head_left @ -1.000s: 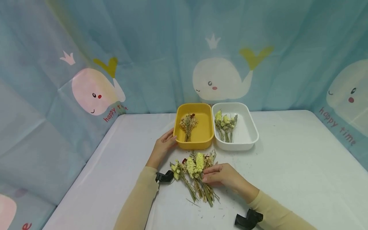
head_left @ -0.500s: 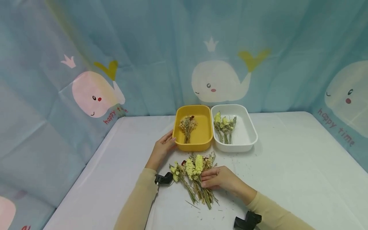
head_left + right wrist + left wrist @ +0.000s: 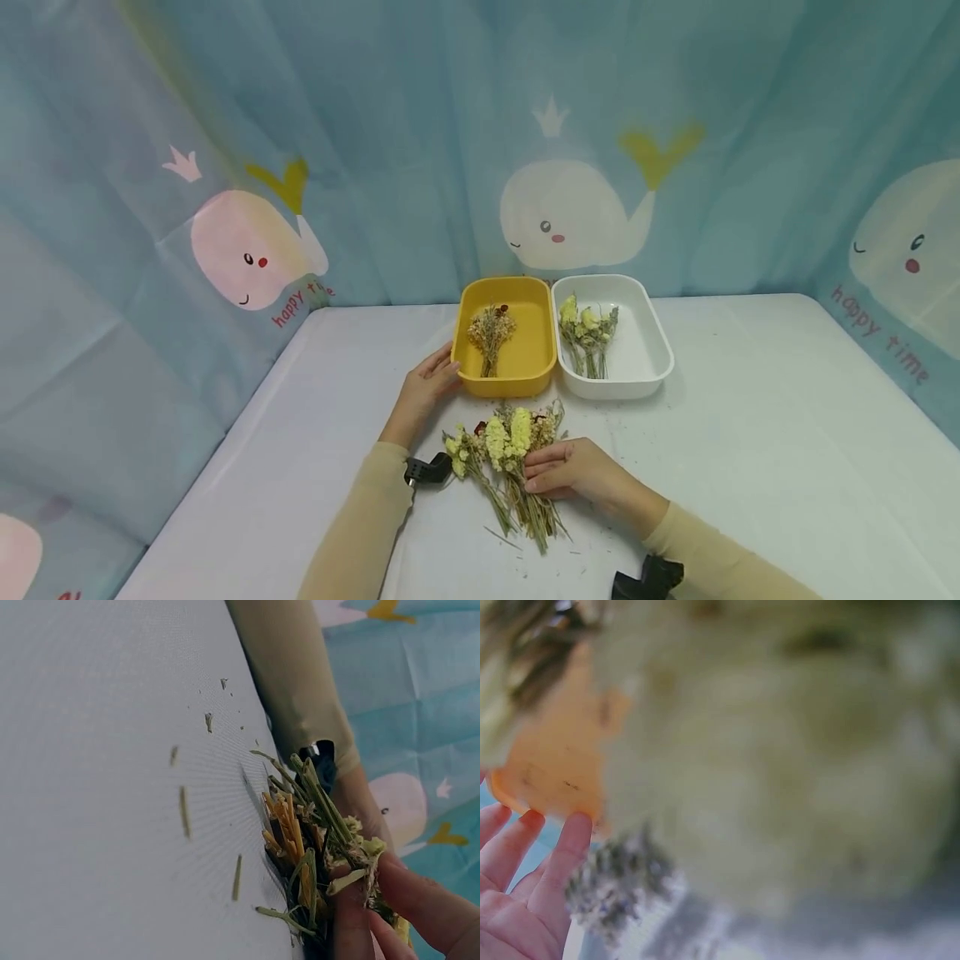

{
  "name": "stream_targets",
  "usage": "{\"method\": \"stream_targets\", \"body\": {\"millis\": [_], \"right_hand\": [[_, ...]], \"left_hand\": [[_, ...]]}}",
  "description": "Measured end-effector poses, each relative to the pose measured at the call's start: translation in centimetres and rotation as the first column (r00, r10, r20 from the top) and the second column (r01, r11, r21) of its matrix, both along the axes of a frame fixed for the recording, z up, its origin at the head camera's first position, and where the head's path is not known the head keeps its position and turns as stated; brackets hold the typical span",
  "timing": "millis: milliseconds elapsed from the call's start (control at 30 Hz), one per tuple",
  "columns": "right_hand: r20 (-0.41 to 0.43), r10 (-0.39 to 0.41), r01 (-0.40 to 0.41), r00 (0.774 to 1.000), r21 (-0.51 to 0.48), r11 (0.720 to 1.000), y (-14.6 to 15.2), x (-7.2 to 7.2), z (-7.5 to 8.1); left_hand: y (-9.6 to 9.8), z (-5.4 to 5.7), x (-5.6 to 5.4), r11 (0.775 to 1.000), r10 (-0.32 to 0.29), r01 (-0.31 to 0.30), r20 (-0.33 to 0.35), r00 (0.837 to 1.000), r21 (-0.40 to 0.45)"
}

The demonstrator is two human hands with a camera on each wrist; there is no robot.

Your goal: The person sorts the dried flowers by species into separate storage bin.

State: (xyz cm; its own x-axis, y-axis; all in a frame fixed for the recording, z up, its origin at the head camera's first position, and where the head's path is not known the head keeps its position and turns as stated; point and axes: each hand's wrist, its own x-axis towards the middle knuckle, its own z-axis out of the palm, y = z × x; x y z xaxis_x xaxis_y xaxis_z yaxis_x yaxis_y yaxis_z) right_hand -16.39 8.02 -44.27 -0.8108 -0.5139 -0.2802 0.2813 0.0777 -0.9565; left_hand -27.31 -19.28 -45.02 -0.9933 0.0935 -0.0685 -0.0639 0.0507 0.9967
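Note:
In the head view my left hand (image 3: 422, 396) rests at the left wall of a yellow tray (image 3: 534, 385); its extended fingers (image 3: 570, 840) touch the tray in the left wrist view. My right hand (image 3: 581, 477) pinches a bunch of dried yellow flowers (image 3: 521, 429) at its stems, between thumb and fingers in the right wrist view. That bunch lies among other dried flowers on the table, partly hidden by the hand. To its left is a smaller yellow sprig (image 3: 480, 479). A blurred pale flower (image 3: 780, 765) fills much of the left wrist view.
Inside the yellow tray lies a brownish dried bouquet (image 3: 491, 333). A white tray (image 3: 652, 367) stands against it on the right, holding several yellow dried flowers (image 3: 590, 333). Broken stem bits (image 3: 184, 812) litter the white table (image 3: 765, 433). A blue curtain (image 3: 420, 150) hangs behind.
The stem ends under my right hand have swung slightly left and toward me. My right fingers have closed in a little on the bunch. My left hand stays at the yellow tray.

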Motion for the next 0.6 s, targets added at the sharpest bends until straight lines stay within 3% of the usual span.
{"method": "stream_targets", "body": {"millis": [233,600], "right_hand": [[0.042,-0.021,0.023,0.999,-0.036,0.999,0.1,0.3,-0.1],[-0.018,-0.063,0.063,0.998,-0.022,0.998,0.7,0.5,1.7]], "left_hand": [[0.0,-0.5,0.3,1.000,-0.018,0.018,-0.032,0.999,0.012],[0.2,-0.2,0.2,0.999,-0.019,0.019,-0.019,1.000,0.032]]}}
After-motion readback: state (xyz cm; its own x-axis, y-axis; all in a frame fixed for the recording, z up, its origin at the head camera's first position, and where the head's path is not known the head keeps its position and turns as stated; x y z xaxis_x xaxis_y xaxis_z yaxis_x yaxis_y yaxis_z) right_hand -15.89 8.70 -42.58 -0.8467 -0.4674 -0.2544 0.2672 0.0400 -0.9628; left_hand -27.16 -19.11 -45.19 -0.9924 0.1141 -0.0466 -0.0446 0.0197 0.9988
